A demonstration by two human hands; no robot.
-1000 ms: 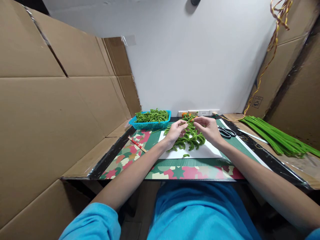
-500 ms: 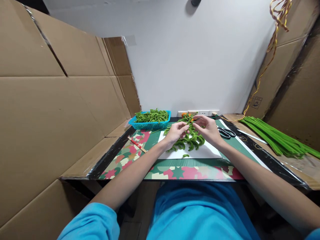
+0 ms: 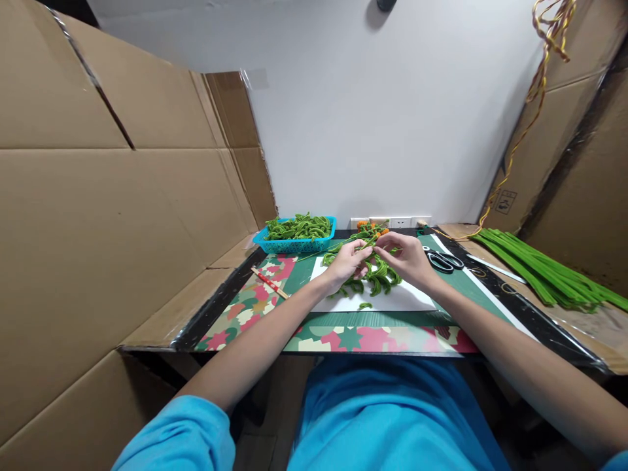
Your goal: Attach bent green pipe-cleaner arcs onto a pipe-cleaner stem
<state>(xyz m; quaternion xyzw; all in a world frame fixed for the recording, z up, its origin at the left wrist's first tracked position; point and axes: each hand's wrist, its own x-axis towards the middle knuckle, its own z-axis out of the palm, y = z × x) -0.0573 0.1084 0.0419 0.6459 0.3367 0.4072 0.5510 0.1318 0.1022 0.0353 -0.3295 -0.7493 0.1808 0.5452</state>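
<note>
My fingertips (image 3: 373, 250) hide whatever green piece lies between them; my hands (image 3: 346, 265) cover part of the curled green pieces (image 3: 380, 280); both sleeves (image 3: 179, 435) and the green strips (image 3: 540, 268) run out of view

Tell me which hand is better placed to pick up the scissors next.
Right, I'd judge: the scissors lie close to the right hand, on its outer side. The left hand is farther off and would likely have to cross it. Both hands are busy at the green stems, so free the right first.
</note>
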